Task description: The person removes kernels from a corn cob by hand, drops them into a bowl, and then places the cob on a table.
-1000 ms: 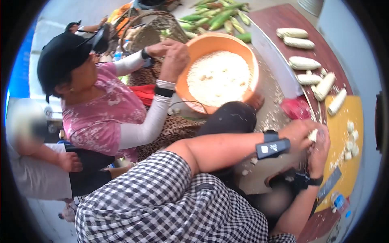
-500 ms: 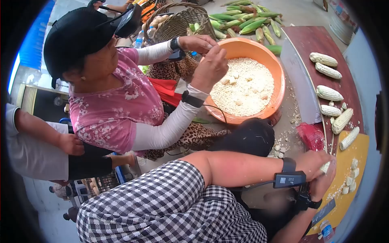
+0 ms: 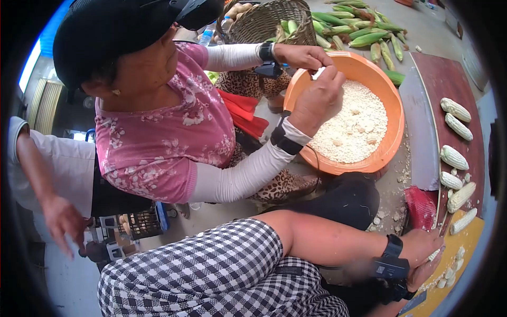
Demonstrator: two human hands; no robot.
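Observation:
A short piece of pale corn shows between my two hands at the lower right. My left hand, the upper one, has its fingers closed round the piece. Just below it, my right hand presses its closed fingers against the same piece, with its palm side hidden. Both hands are over the near end of the yellow board, where several short cob pieces and loose kernels lie. A husked cob rests at the board's upper edge.
More husked cobs line the red-brown board. A red mesh bag lies near my left hand. A co-worker holds a corn piece over an orange basin of kernels. Behind are unhusked corn, a wicker basket and another person.
The view has shifted, so most things appear farther right and lower. My hands stay together round the corn piece. The person at the far left has lowered and spread a hand.

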